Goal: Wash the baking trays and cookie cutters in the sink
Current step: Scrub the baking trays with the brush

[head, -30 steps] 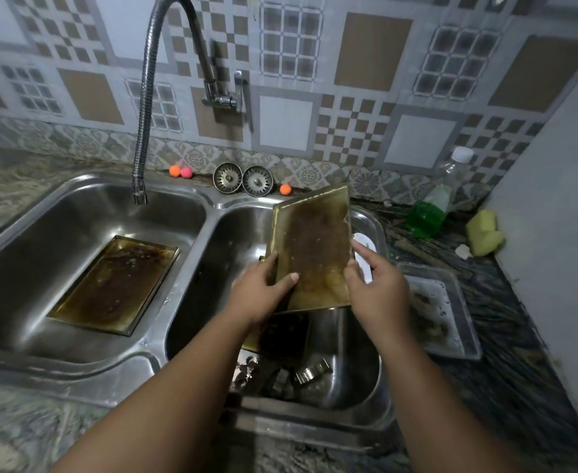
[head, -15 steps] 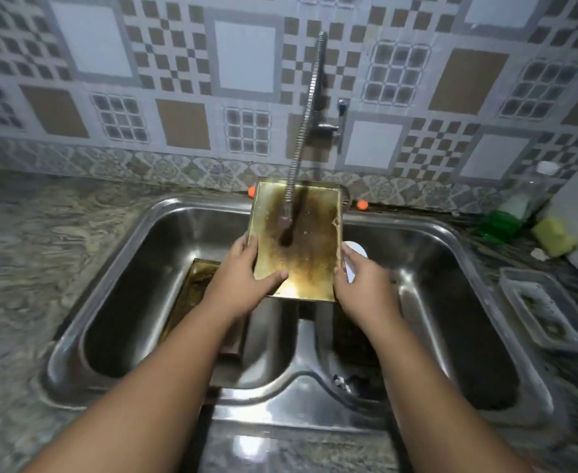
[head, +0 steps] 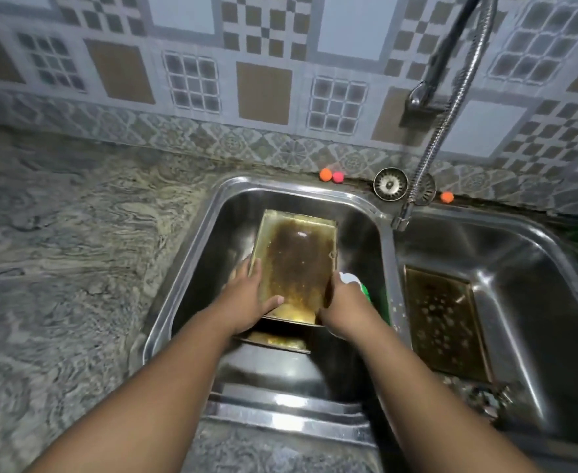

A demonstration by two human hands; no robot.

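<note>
Baking tray (head: 296,264) gripped edgewise between both hands (head: 246,298) (head: 340,307).

Tiled wall (head: 263,87) in grey, white and brown squares with checker patches, and a floral border strip (head: 212,141) along its foot. Swirled grey-beige stone countertop (head: 58,250) meets it at left. Flexible metal faucet hose (head: 451,107) hangs at upper right; light is dim.

Both forearms reach forward, converging. Left hand (head: 251,297) grips the left edge of the baking tray (head: 297,261), thumb on its inner face; right hand (head: 340,307) clasps the right edge.
</note>
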